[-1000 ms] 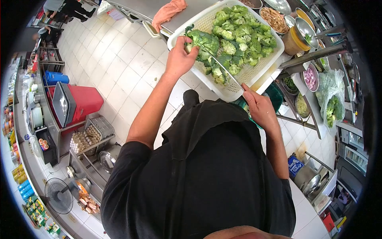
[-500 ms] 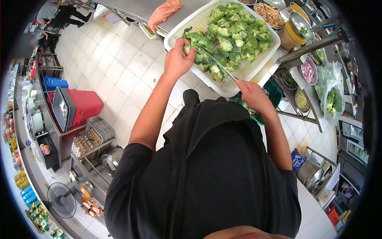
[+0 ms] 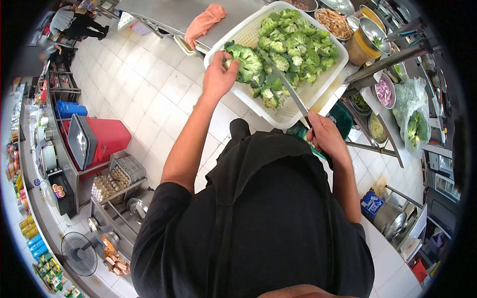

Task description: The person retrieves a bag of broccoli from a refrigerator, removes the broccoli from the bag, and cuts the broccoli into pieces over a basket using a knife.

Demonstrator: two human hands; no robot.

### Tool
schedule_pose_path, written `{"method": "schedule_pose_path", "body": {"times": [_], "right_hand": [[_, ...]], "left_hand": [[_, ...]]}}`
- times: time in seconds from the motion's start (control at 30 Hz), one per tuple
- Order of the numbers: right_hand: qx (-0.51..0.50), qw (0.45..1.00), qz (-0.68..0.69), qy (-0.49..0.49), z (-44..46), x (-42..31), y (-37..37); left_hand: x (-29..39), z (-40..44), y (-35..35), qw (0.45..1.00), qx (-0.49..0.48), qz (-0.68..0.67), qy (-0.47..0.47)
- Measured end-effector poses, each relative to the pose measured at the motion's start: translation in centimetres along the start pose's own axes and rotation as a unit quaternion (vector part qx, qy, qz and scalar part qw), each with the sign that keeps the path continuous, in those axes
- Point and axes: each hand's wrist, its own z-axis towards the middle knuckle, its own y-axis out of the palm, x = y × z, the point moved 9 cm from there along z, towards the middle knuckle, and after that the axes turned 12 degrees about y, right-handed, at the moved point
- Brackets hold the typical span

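My left hand [image 3: 219, 75] grips a large broccoli head [image 3: 244, 63] at the left side of a white plastic basket [image 3: 238, 102]. My right hand [image 3: 325, 134] is closed around the handle of a knife [image 3: 292, 92], whose blade slants up and left over the basket. The blade tip is close to the broccoli head, though I cannot tell whether they touch. Many cut broccoli florets [image 3: 298, 44] fill the middle and right of the basket.
An orange cloth [image 3: 206, 25] lies on the steel table left of the basket. Bowls, one with sliced onion [image 3: 384, 91], and a plastic bag with broccoli [image 3: 415, 126] are at the right. A green bin [image 3: 343, 119] is below the basket. Two people stand far left.
The broccoli head in my left hand has turned, its crown now facing up. My right hand has moved down and right, and the knife has swung to a steeper angle.
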Motion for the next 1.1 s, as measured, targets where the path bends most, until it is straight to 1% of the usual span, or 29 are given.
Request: {"method": "schedule_pose_path", "body": {"times": [0.03, 0.13, 0.17, 0.27, 0.33, 0.37, 0.4, 0.47, 0.53, 0.6, 0.63, 0.67, 0.87, 0.97, 1.1], "right_hand": [[-0.001, 1.0, 0.014, 0.007, 0.2, 0.1, -0.1], [-0.011, 0.998, 0.055, 0.01, 1.3, 0.4, -1.0], [-0.009, 0.998, 0.064, 0.015, 1.4, 0.5, -1.2], [0.006, 0.996, 0.089, 0.025, 1.5, 0.1, -1.3], [0.008, 0.996, 0.092, 0.01, 2.3, -0.5, -0.7], [-0.009, 0.994, 0.112, 0.002, 3.1, -0.4, -0.2], [-0.028, 0.991, 0.132, -0.008, 4.3, 0.2, 0.1], [-0.073, 0.987, 0.144, 0.007, 6.7, 1.5, 0.6], [-0.061, 0.979, 0.189, 0.037, 7.4, 2.2, 0.7], [-0.049, 0.977, 0.207, 0.034, 6.6, 1.4, 0.8], [-0.072, 0.974, 0.211, 0.044, 7.0, 1.8, 0.8], [-0.075, 0.973, 0.215, 0.045, 7.2, 2.1, 0.7], [-0.083, 0.975, 0.202, 0.027, 7.3, 1.7, 0.7], [-0.074, 0.975, 0.207, 0.023, 6.9, 1.6, 0.6], [-0.072, 0.977, 0.201, 0.018, 6.9, 1.8, 0.4]], "left_hand": [[-0.6, 0.3, 0.0, 1.0, 0.003, -0.012, -0.003], [-0.4, 1.6, 0.8, 0.999, -0.033, 0.008, 0.031], [-0.6, 2.1, 1.3, 0.996, -0.075, 0.046, 0.023], [-1.6, 3.6, 3.7, 0.978, -0.113, 0.151, 0.092], [-2.4, 4.1, 5.4, 0.962, -0.17, 0.203, 0.073], [-2.9, 4.0, 6.2, 0.947, -0.205, 0.234, 0.076], [-3.7, 4.0, 6.9, 0.944, -0.196, 0.251, 0.084], [-3.1, 3.8, 6.4, 0.948, -0.213, 0.227, 0.066], [-1.4, 3.3, 5.6, 0.943, -0.226, 0.221, 0.107], [-1.1, 3.1, 5.0, 0.945, -0.215, 0.213, 0.122], [-1.0, 3.0, 4.9, 0.946, -0.207, 0.21, 0.132], [-1.0, 2.9, 5.0, 0.947, -0.201, 0.204, 0.143], [-1.0, 3.4, 5.1, 0.95, -0.162, 0.209, 0.164], [-1.8, 4.1, 5.8, 0.949, -0.161, 0.201, 0.18], [-2.0, 4.3, 6.2, 0.949, -0.189, 0.177, 0.182]]}}
